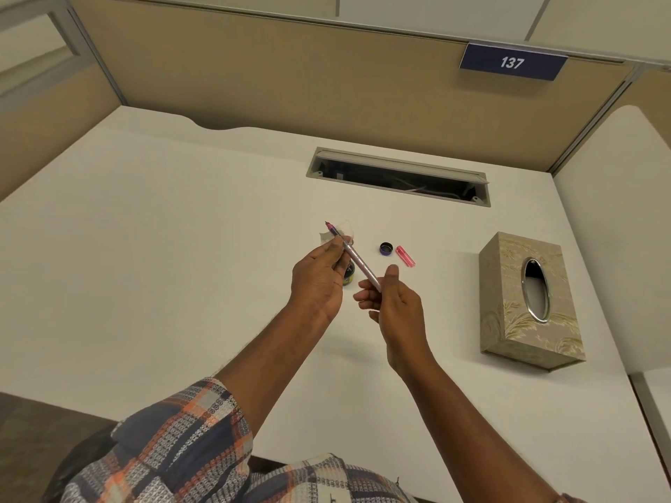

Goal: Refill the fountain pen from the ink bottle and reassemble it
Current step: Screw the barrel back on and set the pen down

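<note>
Both hands hold the fountain pen point(354, 256) above the white desk point(181, 266), its nib end pointing up and away from me. My left hand point(319, 281) pinches the front section near the nib. My right hand point(394, 303) grips the rear end of the pale glittery barrel. The ink bottle point(349, 275) stands on the desk just behind my left hand, mostly hidden by it. A crumpled white tissue point(339, 232) lies behind the nib. The dark bottle lid point(386, 248) and the pink pen cap point(405, 256) lie on the desk to the right.
A beige patterned tissue box point(530, 303) stands at the right. An open cable slot point(399, 177) is set into the desk at the back. Tan partition walls enclose the desk, with a sign reading 137 point(512, 62).
</note>
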A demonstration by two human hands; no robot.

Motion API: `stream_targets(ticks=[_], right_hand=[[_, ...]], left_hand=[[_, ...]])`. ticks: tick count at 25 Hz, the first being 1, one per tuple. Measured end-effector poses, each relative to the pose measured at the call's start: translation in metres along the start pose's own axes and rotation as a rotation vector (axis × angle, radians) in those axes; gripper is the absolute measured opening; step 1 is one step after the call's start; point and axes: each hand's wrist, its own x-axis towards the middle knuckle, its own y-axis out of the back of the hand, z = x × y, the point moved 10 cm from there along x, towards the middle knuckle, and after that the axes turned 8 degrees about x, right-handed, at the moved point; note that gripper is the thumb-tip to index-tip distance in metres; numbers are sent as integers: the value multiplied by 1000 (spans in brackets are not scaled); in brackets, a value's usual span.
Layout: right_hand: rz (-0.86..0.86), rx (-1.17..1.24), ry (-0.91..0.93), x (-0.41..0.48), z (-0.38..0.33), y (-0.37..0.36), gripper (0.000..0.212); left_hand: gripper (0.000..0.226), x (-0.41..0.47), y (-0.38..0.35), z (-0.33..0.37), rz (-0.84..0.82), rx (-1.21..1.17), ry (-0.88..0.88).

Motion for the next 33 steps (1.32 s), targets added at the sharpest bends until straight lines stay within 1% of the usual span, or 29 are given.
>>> stream_targets(ticks=[3, 5, 6, 8, 9, 10, 12, 13, 15, 16, 18, 20, 21, 23, 24, 25, 27, 29, 30, 32, 33], right_hand=[[14, -3, -43, -1, 5, 1, 31], [36, -37, 48, -2, -1, 6, 40], [47, -38, 111, -3, -6, 8, 37], [77, -37, 182, -3, -11, 12, 17], [86, -24, 179, -3, -11, 13, 8], [89, -19, 159, -2, -10, 13, 15], [48, -23, 47, 1, -1, 8, 40], [15, -18, -4, 2, 3, 4, 43], [-10, -6, -19, 2, 7, 2, 29], [10, -15, 16, 2, 6, 5, 26], [48, -19, 131, 0, -2, 10, 25], [90, -24, 189, -1, -9, 14, 11], [104, -18, 167, 0, -7, 16, 13], [77, -22, 49, 5, 3, 12, 39], [44, -36, -4, 5, 8, 8, 46], [14, -40, -32, 5, 11, 4, 43], [15, -63, 25, 3, 8, 4, 24], [65, -91, 168, 1, -3, 11, 26], [83, -100, 220, 1, -7, 13, 20], [104, -111, 228, 2, -8, 14, 10], [103, -110, 192, 5, -4, 14, 18]], left_hand=[[18, 0, 2, -1, 21, -27, 11], [13, 0, 1, -1, 17, -26, 11], [13, 0, 1, -1, 16, -26, 11], [21, 0, 2, -2, 20, -30, 11], [24, 0, 3, -3, 21, -29, 12], [25, 0, 3, -4, 20, -27, 14], [20, -1, 2, -4, 18, -15, 15], [16, -1, 2, -4, 20, -8, 16], [12, -2, 3, -4, 25, 8, 19], [11, -1, 4, -5, 27, 19, 18], [11, -1, 5, -4, 34, 33, 14], [11, 0, 6, -5, 33, 16, 17], [14, 1, 5, -5, 29, 5, 19], [17, 1, 5, -7, 26, 3, 20], [16, 1, 4, -7, 26, 9, 20], [14, 1, 4, -7, 28, 12, 21], [11, 0, 4, -7, 30, 14, 22], [10, 0, 5, -5, 34, 23, 16], [10, 0, 5, -4, 37, 29, 16], [11, 1, 7, -4, 41, 24, 19], [12, 1, 6, -3, 38, 14, 20]])
